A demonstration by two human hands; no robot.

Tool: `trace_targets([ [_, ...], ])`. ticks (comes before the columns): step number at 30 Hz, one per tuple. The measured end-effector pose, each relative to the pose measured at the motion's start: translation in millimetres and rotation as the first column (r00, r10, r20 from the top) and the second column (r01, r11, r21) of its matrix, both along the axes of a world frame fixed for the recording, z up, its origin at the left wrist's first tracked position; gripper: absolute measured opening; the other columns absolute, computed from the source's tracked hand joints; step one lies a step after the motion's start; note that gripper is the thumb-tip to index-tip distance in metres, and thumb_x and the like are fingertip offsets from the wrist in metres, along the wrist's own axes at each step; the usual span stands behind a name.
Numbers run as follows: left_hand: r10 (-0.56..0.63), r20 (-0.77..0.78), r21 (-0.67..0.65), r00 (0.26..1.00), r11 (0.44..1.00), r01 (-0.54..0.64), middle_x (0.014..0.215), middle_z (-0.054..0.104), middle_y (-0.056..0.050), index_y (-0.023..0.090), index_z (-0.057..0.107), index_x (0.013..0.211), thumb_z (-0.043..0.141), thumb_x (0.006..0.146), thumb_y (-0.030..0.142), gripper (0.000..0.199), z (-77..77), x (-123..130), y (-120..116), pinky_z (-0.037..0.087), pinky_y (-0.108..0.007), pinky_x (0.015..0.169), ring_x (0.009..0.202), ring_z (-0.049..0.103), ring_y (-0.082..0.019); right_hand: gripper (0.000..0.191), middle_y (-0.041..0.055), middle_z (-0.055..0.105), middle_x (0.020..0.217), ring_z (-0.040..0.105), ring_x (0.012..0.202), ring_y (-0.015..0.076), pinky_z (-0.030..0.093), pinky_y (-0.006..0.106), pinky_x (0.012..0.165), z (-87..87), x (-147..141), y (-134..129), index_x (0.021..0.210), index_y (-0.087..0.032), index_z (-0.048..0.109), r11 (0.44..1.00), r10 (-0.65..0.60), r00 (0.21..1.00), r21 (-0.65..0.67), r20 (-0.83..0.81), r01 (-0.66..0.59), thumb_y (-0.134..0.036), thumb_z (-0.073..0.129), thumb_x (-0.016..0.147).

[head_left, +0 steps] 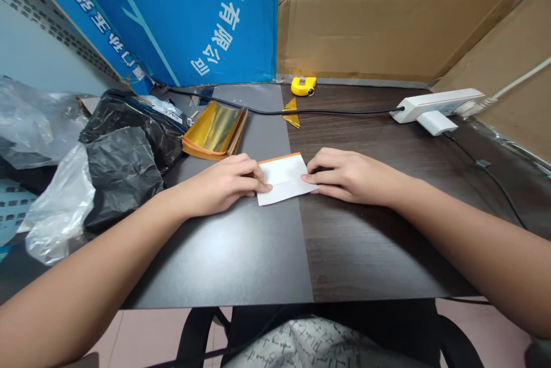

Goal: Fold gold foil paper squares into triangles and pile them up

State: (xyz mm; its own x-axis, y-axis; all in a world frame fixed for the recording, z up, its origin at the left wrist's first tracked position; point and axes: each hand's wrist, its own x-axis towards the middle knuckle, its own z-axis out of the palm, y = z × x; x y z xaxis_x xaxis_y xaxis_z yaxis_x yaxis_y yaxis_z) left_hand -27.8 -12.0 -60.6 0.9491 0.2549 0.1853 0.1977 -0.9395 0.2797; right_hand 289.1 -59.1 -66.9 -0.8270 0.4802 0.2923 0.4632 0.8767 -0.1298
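White paper: right in the middle of it all, a small white rectangular folded sheet with an orange strip along its far edge lies across the seam of the desk, mostly on the grey side.
Left hand: here's the left hand, fingers curled, grasping the sheet's left end.
Right hand: and opposite, the right hand pinches the sheet's right end.
Gold pile: just beyond the left hand sits a curved stack of shiny gold sheets, orange at the near edge.
Gold scrap: a small gold triangular piece rests past the paper, near a yellow tape measure.
Power: over on the right, a white power strip; a thin black cable runs leftward from it.
Bags: on the left, crumpled black plastic and clear plastic bunch together.
Backdrop: a blue printed panel meets plain brown cardboard.
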Motion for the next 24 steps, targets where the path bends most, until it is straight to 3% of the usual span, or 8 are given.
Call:
trace_targets([
  [5,-0.022,-0.008,-0.073,1.000,0.997,0.021,0.127,0.066,-0.010,0.027,0.070,0.126,0.050,0.102,0.022,0.032,-0.2,2,-3,0.045,-0.039,0.102,0.120,0.057,-0.023,0.034,0.0143,0.070,0.118,0.064,0.104,0.0266,0.056,0.044,0.089,5.1,2,4,0.119,-0.016,0.073,0.998,-0.064,0.994,0.027,0.092,0.062,-0.025,0.044,0.103],
  [11,-0.007,-0.056,-0.062,0.998,0.998,0.004,0.128,0.067,-0.010,0.028,0.071,0.127,0.050,0.103,0.028,0.032,0.9,4,-8,0.047,-0.039,0.099,0.112,0.059,-0.023,0.045,0.0177,0.067,0.134,0.058,0.131,0.0377,0.043,0.062,0.112,9.2,-20,-12,0.134,-0.013,0.067,0.995,-0.067,0.997,0.073,0.048,0.063,-0.033,0.058,0.094],
  [14,-0.012,-0.041,-0.045,0.999,0.999,0.010,0.128,0.067,-0.010,0.028,0.071,0.128,0.051,0.103,0.029,0.032,0.8,3,-8,0.047,-0.039,0.100,0.114,0.058,-0.023,0.047,0.0195,0.063,0.140,0.054,0.138,0.0345,0.041,0.056,0.119,2.6,-35,-26,0.137,-0.007,0.063,0.999,0.025,0.997,0.021,0.075,-0.027,-0.031,0.054,0.098],
  [17,-0.023,-0.012,-0.056,1.000,0.998,0.022,0.128,0.067,-0.010,0.027,0.072,0.127,0.052,0.103,0.030,0.031,0.3,2,-8,0.048,-0.040,0.102,0.117,0.059,-0.024,0.051,0.0235,0.054,0.148,0.050,0.143,0.0317,0.042,0.048,0.121,-3.7,-41,-33,0.142,0.001,0.057,0.999,0.032,0.995,-0.029,0.098,-0.029,-0.028,0.049,0.100],
  [24,-0.028,-0.002,-0.117,1.000,0.993,0.028,0.128,0.069,-0.009,0.029,0.073,0.125,0.056,0.101,0.034,0.029,0.8,0,-5,0.048,-0.039,0.105,0.121,0.061,-0.023,0.051,0.0197,0.050,0.152,0.044,0.147,0.0280,0.039,0.046,0.124,-6.6,-34,-30,0.147,-0.006,0.053,0.991,0.032,0.998,-0.129,0.062,-0.024,-0.029,0.052,0.102],
])
